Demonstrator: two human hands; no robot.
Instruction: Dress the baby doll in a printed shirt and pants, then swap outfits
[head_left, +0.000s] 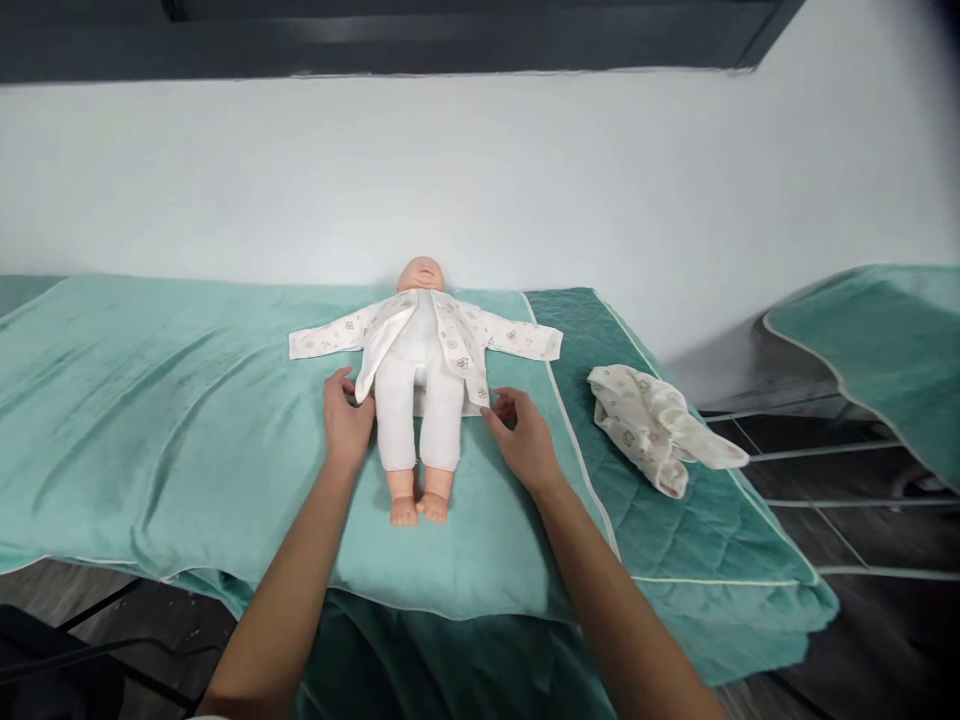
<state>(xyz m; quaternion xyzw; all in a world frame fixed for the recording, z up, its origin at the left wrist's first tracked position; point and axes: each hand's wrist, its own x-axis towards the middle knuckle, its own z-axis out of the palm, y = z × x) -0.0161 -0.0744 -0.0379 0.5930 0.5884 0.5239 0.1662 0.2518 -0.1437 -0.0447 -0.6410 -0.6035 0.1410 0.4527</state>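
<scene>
A baby doll (420,400) with a white cloth body lies on its back, head toward the wall and bare feet toward me. It wears a white patterned baby shirt (517,338), unfastened down the front, both sleeves spread out sideways. At the shirt's lower left edge, my left hand (349,415) has its thumb and fingers closed near the hem. My right hand (521,430) pinches the lower right corner of the shirt between thumb and fingers. The ends of the sleeves hide the doll's hands.
A crumpled patterned white garment (637,420) lies to the right on the quilted green pad (697,550). The light green blanket (187,430) runs across the bed beneath the doll. Behind it rises a white wall (300,180); metal bars (832,505) show at the right.
</scene>
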